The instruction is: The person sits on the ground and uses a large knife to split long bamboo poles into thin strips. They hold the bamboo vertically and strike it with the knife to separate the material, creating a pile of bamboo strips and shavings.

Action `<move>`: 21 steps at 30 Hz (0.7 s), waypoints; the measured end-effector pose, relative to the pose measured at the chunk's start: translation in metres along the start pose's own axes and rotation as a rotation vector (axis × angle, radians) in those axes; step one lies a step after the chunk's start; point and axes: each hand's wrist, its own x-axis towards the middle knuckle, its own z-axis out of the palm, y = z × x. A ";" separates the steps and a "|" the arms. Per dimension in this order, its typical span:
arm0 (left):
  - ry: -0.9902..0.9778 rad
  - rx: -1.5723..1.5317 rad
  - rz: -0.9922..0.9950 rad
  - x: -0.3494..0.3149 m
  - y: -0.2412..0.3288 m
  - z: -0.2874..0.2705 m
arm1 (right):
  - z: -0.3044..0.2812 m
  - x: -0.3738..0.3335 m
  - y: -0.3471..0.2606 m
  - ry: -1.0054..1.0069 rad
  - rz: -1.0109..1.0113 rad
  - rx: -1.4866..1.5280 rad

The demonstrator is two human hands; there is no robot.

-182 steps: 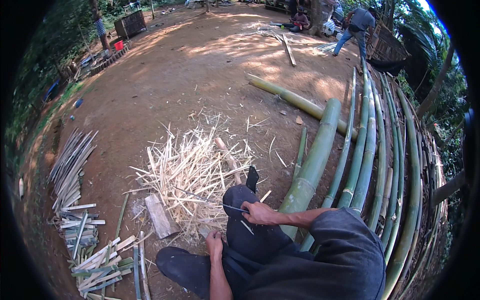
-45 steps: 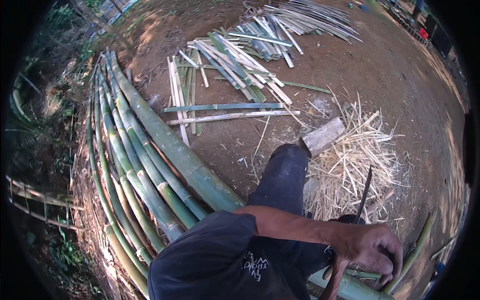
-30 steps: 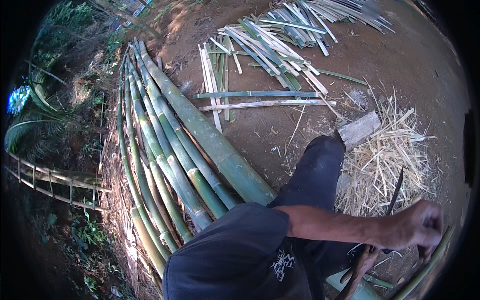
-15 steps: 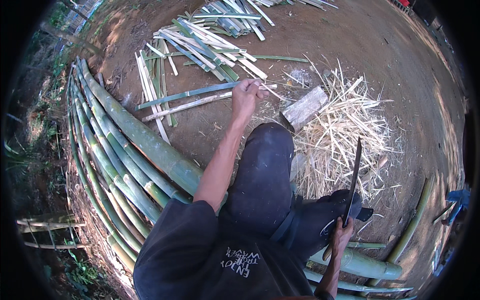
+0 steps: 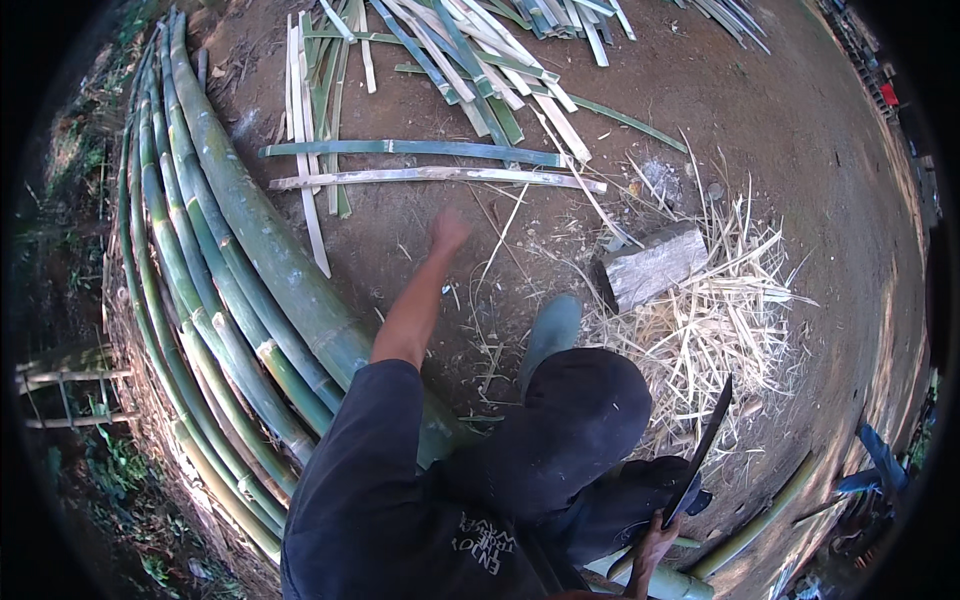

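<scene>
My left hand (image 5: 450,230) hangs over the bare soil, just below two split bamboo strips, and is apart from them. Motion smears its fingers, so their pose does not show. The green strip (image 5: 470,150) and the pale strip (image 5: 420,175) lie side by side across the ground. Down at the right, beside my bent leg, my right hand (image 5: 655,542) is wrapped round a machete (image 5: 706,436). Its dark blade points up and away. Part of the handle shows below the fist.
Long green bamboo poles (image 5: 270,220) curve along my left. A wood block (image 5: 655,265) stands ahead, by a heap of pale shavings (image 5: 715,350). More split strips (image 5: 480,60) are piled at the far side. A bamboo pole (image 5: 755,515) lies at the lower right.
My left hand has come off the ends of the two strips and moved left and nearer. The view has shifted, so the ground sits differently. The machete stays in my right hand.
</scene>
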 end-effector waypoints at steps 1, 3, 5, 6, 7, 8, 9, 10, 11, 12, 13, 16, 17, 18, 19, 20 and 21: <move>-0.013 0.096 0.057 0.008 0.007 -0.003 | -0.001 0.000 -0.016 -0.012 0.064 0.003; 0.055 0.126 0.234 0.024 0.023 -0.010 | -0.002 -0.008 -0.060 -0.047 0.199 0.060; 0.122 0.196 0.249 0.050 0.024 -0.006 | -0.001 -0.005 -0.071 -0.002 0.227 0.046; 0.153 0.231 0.268 0.065 0.026 -0.003 | 0.000 -0.004 -0.073 0.026 0.246 0.046; 0.230 0.149 0.126 0.075 0.028 -0.005 | -0.004 -0.002 -0.078 -0.048 0.262 0.067; 0.307 0.068 -0.015 0.085 0.028 -0.009 | -0.004 0.002 -0.076 -0.038 0.253 0.035; 0.381 -0.015 -0.154 0.093 0.027 -0.012 | -0.005 0.004 -0.070 -0.025 0.245 0.004; 0.460 -0.117 -0.380 0.101 0.023 -0.015 | -0.007 0.004 -0.059 -0.009 0.242 -0.026; 0.536 -0.218 -0.607 0.109 0.015 -0.020 | -0.009 0.003 -0.049 0.034 0.227 -0.044; 0.507 -0.255 -0.703 0.123 -0.015 -0.023 | -0.012 0.008 -0.035 0.060 0.201 -0.060; 0.486 -0.422 -0.740 0.130 -0.027 -0.021 | -0.011 0.010 -0.027 0.100 0.182 -0.072; 0.438 -1.152 -0.734 0.138 -0.033 -0.025 | -0.021 0.010 -0.046 -0.101 0.313 0.208; 0.450 -1.190 -0.753 0.143 -0.035 -0.023 | -0.015 0.012 -0.048 -0.052 0.279 0.230; 0.428 -1.203 -0.773 0.146 -0.047 -0.018 | -0.016 0.016 -0.045 -0.049 0.275 0.208; 0.398 -1.216 -0.790 0.150 -0.054 -0.015 | -0.020 0.018 -0.037 -0.041 0.274 0.189; 0.369 -1.230 -0.805 0.155 -0.059 -0.012 | -0.020 0.017 -0.028 -0.033 0.272 0.171; 0.392 -1.223 -0.814 0.158 -0.054 -0.012 | -0.013 0.017 -0.044 -0.001 0.265 0.221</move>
